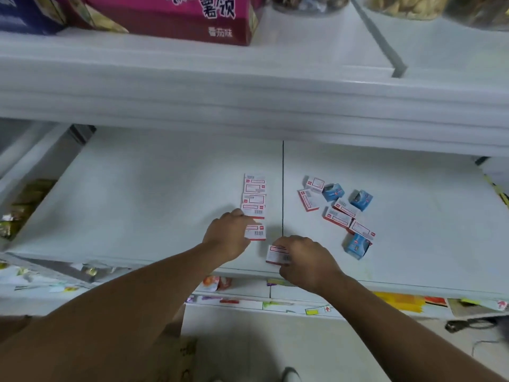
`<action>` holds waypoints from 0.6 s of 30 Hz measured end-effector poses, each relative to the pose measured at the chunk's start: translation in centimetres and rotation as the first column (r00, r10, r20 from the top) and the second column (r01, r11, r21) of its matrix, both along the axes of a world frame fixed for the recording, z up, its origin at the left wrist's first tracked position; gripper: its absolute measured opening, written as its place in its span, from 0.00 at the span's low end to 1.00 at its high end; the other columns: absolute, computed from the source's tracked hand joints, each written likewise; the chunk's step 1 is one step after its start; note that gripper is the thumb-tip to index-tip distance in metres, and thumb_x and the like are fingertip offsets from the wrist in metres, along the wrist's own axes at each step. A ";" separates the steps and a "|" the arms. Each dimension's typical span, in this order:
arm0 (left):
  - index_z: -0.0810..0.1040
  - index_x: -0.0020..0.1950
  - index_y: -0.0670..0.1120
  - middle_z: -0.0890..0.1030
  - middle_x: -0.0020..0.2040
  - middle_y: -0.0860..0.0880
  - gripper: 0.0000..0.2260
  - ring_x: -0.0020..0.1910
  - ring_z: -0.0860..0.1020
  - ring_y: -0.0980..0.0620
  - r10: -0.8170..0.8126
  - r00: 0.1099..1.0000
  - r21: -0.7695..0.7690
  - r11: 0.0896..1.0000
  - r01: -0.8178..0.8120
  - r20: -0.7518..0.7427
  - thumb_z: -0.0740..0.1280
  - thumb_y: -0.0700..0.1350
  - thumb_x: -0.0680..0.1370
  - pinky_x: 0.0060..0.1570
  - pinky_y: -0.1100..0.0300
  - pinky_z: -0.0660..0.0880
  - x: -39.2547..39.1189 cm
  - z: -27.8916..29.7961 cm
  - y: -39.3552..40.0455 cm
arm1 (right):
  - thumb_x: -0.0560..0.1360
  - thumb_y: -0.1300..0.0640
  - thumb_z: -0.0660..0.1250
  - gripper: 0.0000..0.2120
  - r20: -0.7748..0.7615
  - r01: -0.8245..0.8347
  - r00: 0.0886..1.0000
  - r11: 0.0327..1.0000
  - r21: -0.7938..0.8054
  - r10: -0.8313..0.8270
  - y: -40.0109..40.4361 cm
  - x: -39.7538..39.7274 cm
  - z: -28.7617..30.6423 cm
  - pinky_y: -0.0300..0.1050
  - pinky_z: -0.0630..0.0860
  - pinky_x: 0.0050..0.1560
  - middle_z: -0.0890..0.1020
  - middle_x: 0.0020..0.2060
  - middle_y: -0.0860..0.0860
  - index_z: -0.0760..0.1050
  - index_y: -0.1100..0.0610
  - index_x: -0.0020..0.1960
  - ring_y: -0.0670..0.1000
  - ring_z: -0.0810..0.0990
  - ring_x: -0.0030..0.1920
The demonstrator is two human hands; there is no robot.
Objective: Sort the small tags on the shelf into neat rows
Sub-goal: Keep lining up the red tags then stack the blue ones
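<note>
Tag [276, 254] (right hand [305, 261] pinching) near shelf [137, 194] edge.

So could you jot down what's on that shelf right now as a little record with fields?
surface: white shelf with a dark seam down the middle
neat column: red-and-white tags lined up left of the seam
loose pile: red-and-white tags and three blue boxes scattered right of the seam
left hand: touches a tag at the column's near end
right hand: pinches another tag near the front edge
above: pink carton on the upper shelf
</note>
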State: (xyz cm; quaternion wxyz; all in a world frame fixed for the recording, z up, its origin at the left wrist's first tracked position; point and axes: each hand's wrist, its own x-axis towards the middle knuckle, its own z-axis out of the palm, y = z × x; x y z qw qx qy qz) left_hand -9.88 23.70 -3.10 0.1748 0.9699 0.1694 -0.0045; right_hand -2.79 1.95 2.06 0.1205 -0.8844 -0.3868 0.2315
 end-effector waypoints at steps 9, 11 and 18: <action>0.76 0.76 0.57 0.76 0.67 0.56 0.27 0.65 0.76 0.52 0.065 0.998 -0.232 0.971 -0.066 -0.012 0.76 0.52 0.78 0.62 0.53 0.81 -0.7 -2.3 1.0 | 0.73 0.52 0.72 0.23 0.023 0.011 1.000 1.000 -0.006 -0.011 0.9 0.0 -1.1 0.47 0.79 0.55 0.82 0.61 0.46 0.77 0.43 0.67 0.52 0.80 0.60; 0.76 0.75 0.57 0.75 0.68 0.57 0.26 0.66 0.75 0.54 0.087 0.996 -0.225 0.971 -0.081 0.015 0.76 0.51 0.78 0.63 0.53 0.80 -1.6 -2.3 1.3 | 0.74 0.52 0.72 0.23 0.024 0.003 1.000 1.000 -0.008 -0.003 1.4 -0.1 -1.0 0.46 0.79 0.56 0.82 0.62 0.46 0.76 0.43 0.69 0.53 0.80 0.61; 0.77 0.71 0.57 0.74 0.71 0.57 0.17 0.68 0.75 0.54 0.242 0.969 -0.265 0.938 -0.222 0.043 0.68 0.47 0.83 0.67 0.55 0.77 -7.1 -2.5 2.5 | 0.76 0.52 0.72 0.26 0.035 -0.018 0.999 1.000 -0.004 0.018 3.8 -1.4 -0.6 0.48 0.78 0.61 0.79 0.64 0.52 0.74 0.44 0.74 0.55 0.78 0.63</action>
